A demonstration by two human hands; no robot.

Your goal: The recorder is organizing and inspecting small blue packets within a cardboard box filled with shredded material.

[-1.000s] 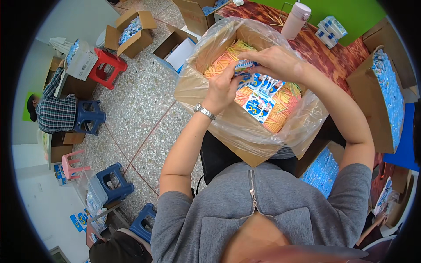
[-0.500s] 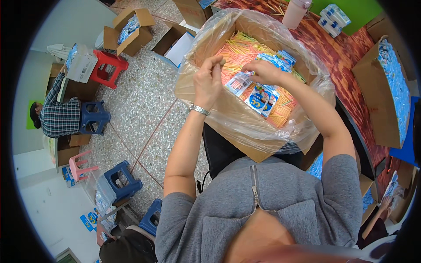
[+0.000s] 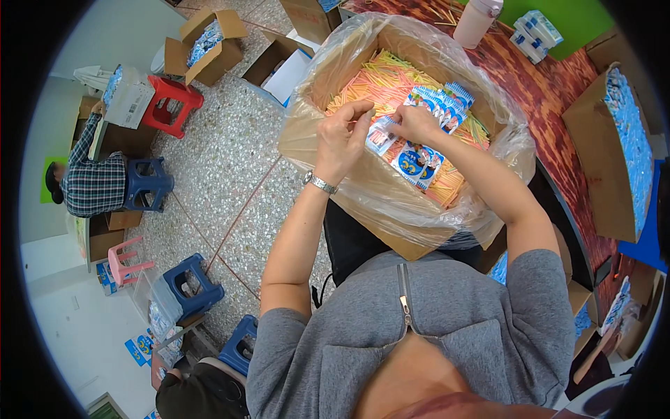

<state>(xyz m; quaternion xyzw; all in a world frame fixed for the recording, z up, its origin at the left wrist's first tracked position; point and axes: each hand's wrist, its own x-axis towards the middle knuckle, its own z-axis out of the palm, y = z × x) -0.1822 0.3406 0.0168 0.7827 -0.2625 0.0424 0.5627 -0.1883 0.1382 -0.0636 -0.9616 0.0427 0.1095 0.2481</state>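
In front of me stands a cardboard box point(image 3: 410, 43) lined with a clear plastic bag point(image 3: 307, 105), filled with thin pink, orange and yellow sticks point(image 3: 380, 80). My right hand point(image 3: 417, 126) pinches the edge of a small clear-and-white packet point(image 3: 380, 135) with pinkish contents, low over the sticks. To its left, my left hand point(image 3: 342, 138) has thumb and forefinger drawn together beside the packet; whatever lies between them is too small to make out. A blue-and-white printed packet point(image 3: 417, 165) rests on the sticks nearer me, and several similar packets point(image 3: 441, 105) overlap farther back.
A red-brown patterned table point(image 3: 513, 91) bears a pale pink bottle point(image 3: 477, 24) and stacked small packs point(image 3: 536, 35). At right is a carton of blue packets point(image 3: 621, 140). A person in a checked shirt point(image 3: 98, 185) sits at far left, near a red stool point(image 3: 171, 105) and blue stools point(image 3: 192, 286).
My left hand has shifted right and slightly nearer me, its fingers closing together. My right hand has turned and moved slightly nearer me, with the small packet between the hands.
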